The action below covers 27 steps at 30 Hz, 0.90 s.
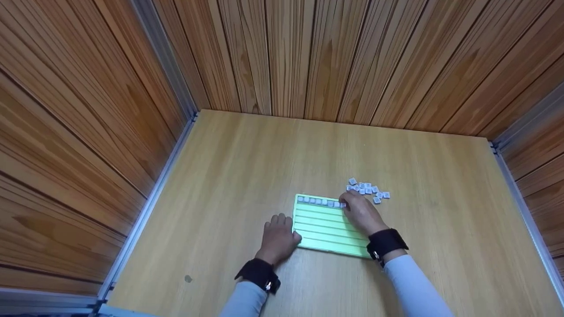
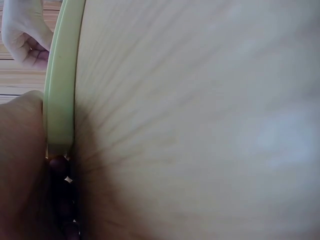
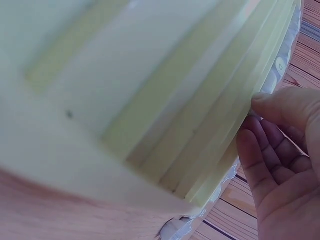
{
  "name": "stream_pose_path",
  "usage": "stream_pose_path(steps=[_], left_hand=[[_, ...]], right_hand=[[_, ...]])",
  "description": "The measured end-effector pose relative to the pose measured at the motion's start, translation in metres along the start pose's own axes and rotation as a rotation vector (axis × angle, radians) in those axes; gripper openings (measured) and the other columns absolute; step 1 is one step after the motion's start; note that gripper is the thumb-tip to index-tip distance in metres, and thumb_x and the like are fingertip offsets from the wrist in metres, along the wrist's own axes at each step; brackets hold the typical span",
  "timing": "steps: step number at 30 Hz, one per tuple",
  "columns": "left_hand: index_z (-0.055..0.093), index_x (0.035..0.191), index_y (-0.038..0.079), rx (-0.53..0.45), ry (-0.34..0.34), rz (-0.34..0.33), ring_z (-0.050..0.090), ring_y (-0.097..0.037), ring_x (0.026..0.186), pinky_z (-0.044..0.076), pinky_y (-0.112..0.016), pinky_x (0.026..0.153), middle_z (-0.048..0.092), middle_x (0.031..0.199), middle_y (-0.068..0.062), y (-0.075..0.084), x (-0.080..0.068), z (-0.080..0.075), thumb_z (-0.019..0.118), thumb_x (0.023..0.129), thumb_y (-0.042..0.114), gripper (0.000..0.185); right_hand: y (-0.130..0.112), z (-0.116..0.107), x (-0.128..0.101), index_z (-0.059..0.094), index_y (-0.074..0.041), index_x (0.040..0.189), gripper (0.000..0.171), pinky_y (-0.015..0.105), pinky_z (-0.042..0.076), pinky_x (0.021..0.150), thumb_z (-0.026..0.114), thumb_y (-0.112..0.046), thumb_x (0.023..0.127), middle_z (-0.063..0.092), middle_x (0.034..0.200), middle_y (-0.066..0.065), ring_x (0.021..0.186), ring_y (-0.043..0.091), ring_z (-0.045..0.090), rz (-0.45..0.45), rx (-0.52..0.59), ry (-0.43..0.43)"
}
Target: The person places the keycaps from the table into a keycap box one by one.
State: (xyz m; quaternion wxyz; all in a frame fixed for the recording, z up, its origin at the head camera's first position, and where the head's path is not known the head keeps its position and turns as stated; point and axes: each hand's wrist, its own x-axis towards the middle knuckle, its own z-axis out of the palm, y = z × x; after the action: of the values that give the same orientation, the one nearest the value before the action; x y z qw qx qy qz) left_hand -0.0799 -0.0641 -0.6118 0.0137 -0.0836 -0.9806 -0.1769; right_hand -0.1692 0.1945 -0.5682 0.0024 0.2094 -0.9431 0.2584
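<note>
A light green ridged board [image 1: 328, 233] lies flat on the table, with a line of small pale tiles [image 1: 318, 201] in its top row. At the right end of that row my right hand [image 1: 362, 215] pinches one tile [image 1: 343, 205] between thumb and fingers. The right wrist view shows the thumb [image 3: 280, 102] at the board's far edge, with the tile mostly hidden. My left hand [image 1: 278, 240] rests on the table against the board's left side. Its fingers are fairly straight and its thumb [image 2: 22, 120] touches the board's lower left corner.
Several loose tiles [image 1: 368, 190] lie scattered on the table behind the right hand. A small dark spot [image 1: 188, 278] marks the wooden tabletop [image 1: 246, 163] at the front left. Wood-panelled walls [image 1: 286, 57] stand at the back and both sides.
</note>
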Motion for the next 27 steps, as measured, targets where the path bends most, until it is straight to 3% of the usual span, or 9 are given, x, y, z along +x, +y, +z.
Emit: stream_pose_path(steps=[12,20,27], left_hand=[[0.042,0.083,0.013,-0.04,-0.005,0.002,0.032,-0.021,0.08,0.027,-0.034,0.067,0.033,0.087,0.0,0.001,-0.003,0.001,0.052,0.084,0.029,0.018],[0.044,0.084,0.013,-0.021,0.009,0.011,0.033,-0.021,0.079,0.028,-0.034,0.067,0.033,0.087,0.0,0.001,-0.002,0.0,0.053,0.084,0.03,0.019],[0.045,0.085,0.013,-0.009,0.007,0.012,0.034,-0.021,0.08,0.03,-0.034,0.068,0.035,0.087,-0.001,0.0,-0.001,-0.001,0.052,0.085,0.03,0.019]], right_hand=[[0.0,-0.001,-0.003,0.071,-0.001,0.101,0.017,0.041,0.054,0.08,0.071,0.007,0.086,0.066,0.099,0.012,0.093,0.027,0.065,-0.04,-0.029,0.021],[0.007,-0.015,-0.004,0.07,-0.002,0.111,0.02,0.044,0.054,0.08,0.069,-0.003,0.09,0.065,0.105,0.012,0.096,0.03,0.065,0.054,-0.041,0.049],[0.026,-0.032,-0.012,0.069,0.003,0.11,0.021,0.05,0.053,0.08,0.067,0.0,0.09,0.061,0.11,0.02,0.102,0.037,0.06,0.087,-0.067,0.128]])
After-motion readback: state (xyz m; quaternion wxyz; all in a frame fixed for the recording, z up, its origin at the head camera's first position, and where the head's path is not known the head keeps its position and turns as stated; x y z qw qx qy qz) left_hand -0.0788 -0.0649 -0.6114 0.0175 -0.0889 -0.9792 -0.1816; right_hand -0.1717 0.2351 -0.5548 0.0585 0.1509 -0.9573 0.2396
